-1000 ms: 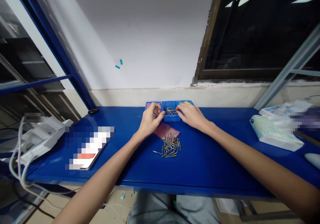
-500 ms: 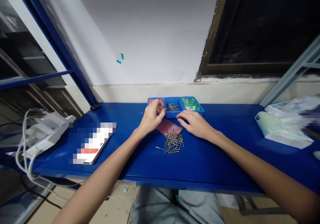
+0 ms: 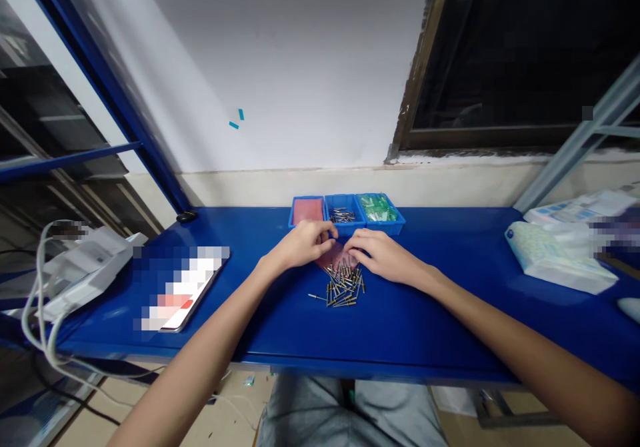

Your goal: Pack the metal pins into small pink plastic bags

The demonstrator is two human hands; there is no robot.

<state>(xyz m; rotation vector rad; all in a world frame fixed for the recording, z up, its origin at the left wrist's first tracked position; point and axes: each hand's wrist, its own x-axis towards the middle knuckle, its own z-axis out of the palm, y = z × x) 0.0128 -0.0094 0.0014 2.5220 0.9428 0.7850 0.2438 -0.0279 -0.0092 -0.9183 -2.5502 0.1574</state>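
Note:
A pink plastic bag [image 3: 333, 256] lies on the blue table between my hands, partly hidden by fingers. My left hand [image 3: 307, 242] is closed, thumb and fingers pinching the bag's upper left side. At the upper right side my right hand [image 3: 383, 254] has curled fingers pinched on the same bag. A loose pile of blind rivets [image 3: 345, 287] covers the bag's near end and spreads onto the table. Behind the hands stand joined blue bins: a left bin [image 3: 291, 215] with pink bags, a middle bin [image 3: 354, 200] with rivets, and a right bin [image 3: 401, 220] with green-and-clear packets.
On the left of the blue table [image 3: 440, 327] lies a blurred-out phone-like device [image 3: 200, 287], beside white boxes with cables [image 3: 95, 267]. A tissue pack [image 3: 560, 260] sits at the right. The wall [image 3: 300, 87] rises behind the bins.
My left hand has come down from the left bin to the bag on the table. My right hand has moved slightly left and nearer, to the bag's other side.

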